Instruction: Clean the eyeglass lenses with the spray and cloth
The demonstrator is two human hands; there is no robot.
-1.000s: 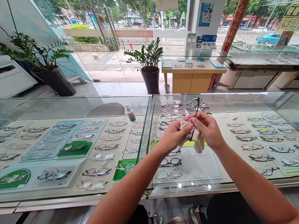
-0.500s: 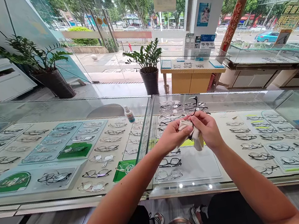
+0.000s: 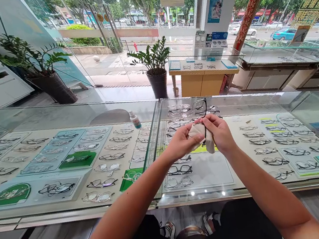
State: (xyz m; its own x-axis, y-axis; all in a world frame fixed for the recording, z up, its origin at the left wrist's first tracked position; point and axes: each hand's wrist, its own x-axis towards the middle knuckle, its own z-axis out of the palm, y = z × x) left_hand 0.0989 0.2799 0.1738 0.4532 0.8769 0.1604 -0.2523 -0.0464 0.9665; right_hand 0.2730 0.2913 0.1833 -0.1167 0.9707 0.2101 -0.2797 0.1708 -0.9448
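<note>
Above the glass counter, my left hand point(image 3: 184, 142) pinches a pale cloth point(image 3: 197, 130) that is folded around part of a pair of dark-rimmed glasses point(image 3: 206, 107). My right hand point(image 3: 219, 131) is closed on the same glasses, with the cloth hanging down between both hands. One round lens stands up above the fingertips, while the rest of the frame is mostly covered by cloth and fingers. A small white bottle with a blue and red label point(image 3: 135, 119) stands on the counter to the left of my hands.
Rows of glasses lie under the glass counter point(image 3: 203, 194) on both sides, some on green cards point(image 3: 78, 159). Beyond it are a potted plant point(image 3: 158, 84), a larger one at the left, and a wooden display table point(image 3: 202, 83). My legs and shoes show below.
The cloth is spread a little differently between my fingers, and the glasses have turned slightly. The whole view has shifted a little.
</note>
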